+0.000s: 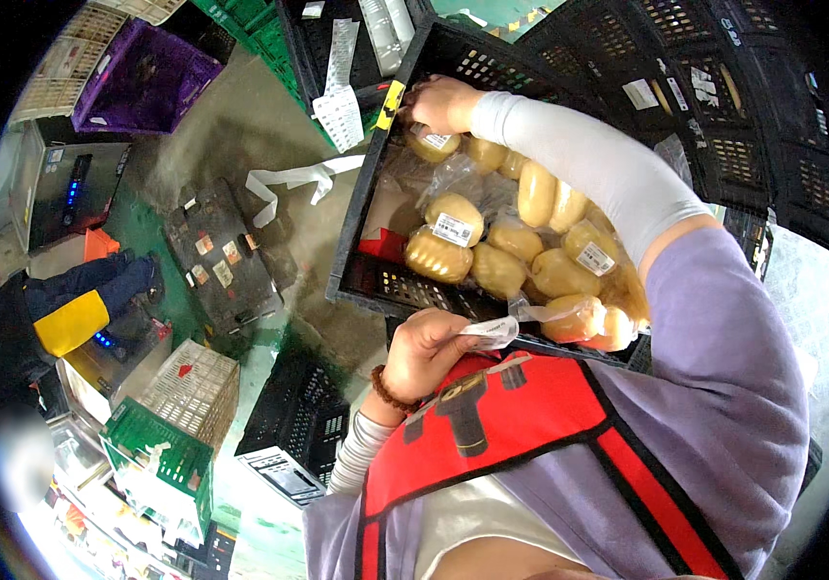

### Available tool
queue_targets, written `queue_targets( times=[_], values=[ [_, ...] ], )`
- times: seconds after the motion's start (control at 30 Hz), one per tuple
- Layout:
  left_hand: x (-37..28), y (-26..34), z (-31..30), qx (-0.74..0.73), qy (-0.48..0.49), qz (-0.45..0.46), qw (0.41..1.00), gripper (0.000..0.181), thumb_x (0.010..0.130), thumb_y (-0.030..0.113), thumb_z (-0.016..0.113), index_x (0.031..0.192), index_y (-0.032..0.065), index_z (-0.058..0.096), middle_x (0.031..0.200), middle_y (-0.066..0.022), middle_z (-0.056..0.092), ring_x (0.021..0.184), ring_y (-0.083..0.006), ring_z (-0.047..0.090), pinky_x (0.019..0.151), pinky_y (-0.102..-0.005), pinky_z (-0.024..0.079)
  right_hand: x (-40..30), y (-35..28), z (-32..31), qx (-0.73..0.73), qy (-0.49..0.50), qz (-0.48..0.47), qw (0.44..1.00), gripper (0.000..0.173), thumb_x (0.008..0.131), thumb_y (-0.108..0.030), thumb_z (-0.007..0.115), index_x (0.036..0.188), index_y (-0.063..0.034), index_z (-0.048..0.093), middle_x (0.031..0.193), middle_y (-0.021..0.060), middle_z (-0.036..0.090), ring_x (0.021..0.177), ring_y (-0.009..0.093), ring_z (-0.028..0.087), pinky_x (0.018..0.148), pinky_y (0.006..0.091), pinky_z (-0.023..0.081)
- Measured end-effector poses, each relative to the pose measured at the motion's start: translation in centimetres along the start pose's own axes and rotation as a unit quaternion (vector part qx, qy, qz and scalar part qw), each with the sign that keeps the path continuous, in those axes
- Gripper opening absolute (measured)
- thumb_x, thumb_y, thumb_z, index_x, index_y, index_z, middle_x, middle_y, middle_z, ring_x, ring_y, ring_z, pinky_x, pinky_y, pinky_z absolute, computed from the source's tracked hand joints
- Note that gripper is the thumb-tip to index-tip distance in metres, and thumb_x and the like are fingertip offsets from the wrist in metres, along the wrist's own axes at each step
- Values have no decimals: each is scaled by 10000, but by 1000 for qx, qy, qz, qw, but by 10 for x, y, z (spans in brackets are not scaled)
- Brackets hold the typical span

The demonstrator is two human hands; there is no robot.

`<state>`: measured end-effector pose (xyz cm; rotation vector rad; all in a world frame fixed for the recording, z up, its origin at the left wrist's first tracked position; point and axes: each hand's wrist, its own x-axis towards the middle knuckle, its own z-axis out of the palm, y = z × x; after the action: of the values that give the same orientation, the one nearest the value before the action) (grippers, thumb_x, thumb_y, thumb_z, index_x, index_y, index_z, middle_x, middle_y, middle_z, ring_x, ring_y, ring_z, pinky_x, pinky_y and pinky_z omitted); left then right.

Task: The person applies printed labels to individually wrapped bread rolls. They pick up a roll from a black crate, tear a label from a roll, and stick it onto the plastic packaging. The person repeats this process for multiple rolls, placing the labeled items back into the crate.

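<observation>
A black plastic crate lies before me, holding clear bags of peeled-looking yellow potatoes. Several bags bear white printed labels, one of them a label on the bag near the crate's left side. My right hand reaches across to the far left corner, its fingers curled over a bagged, labelled potato pack; the fingertips are partly hidden. At the near edge, my left hand pinches a white printed label strip. Beside that strip, a bag with potatoes lies over the near rim.
Stacked black crates rise at the right. Printed paper strips hang beyond the crate's left corner. On the left are a purple crate, a dark flat platform, a white crate, a green crate and another person.
</observation>
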<state>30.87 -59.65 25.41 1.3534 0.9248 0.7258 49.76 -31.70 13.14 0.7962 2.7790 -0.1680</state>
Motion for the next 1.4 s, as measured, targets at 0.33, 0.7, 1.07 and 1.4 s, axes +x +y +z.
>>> queue_targets(
  times=[0.33,0.7,1.07,1.4],
  values=[
    [-10,10,-17,76,10,7,997,178,733,48,700,897,59,632,751,-101,616,686,-285,585,631,-349,458,-93,-103,13,121,-80,-40,989,360,739,-231,624,1071,-100,579,1136,161,584,1089,300,550,911,432,453],
    [-11,6,-12,90,-28,-40,995,117,781,42,663,892,43,625,730,-95,597,674,-243,592,623,-319,466,-90,-125,63,63,-131,-102,984,1068,564,-471,802,1445,-221,253,1485,113,283,1381,292,243,1120,507,175],
    [-30,14,-71,-119,115,-57,985,133,896,16,574,1027,4,554,977,-71,623,875,-122,577,811,-267,465,-308,-120,-111,389,-341,181,836,552,673,-403,753,1043,-35,572,965,191,610,924,370,585,787,415,468],
    [-8,33,-54,-257,188,-36,947,167,978,142,460,1042,30,565,906,-24,641,781,-111,607,715,-253,493,-371,-202,-69,288,-72,342,892,625,601,-415,769,1023,-7,556,915,186,635,904,342,622,791,418,499]
  ],
)
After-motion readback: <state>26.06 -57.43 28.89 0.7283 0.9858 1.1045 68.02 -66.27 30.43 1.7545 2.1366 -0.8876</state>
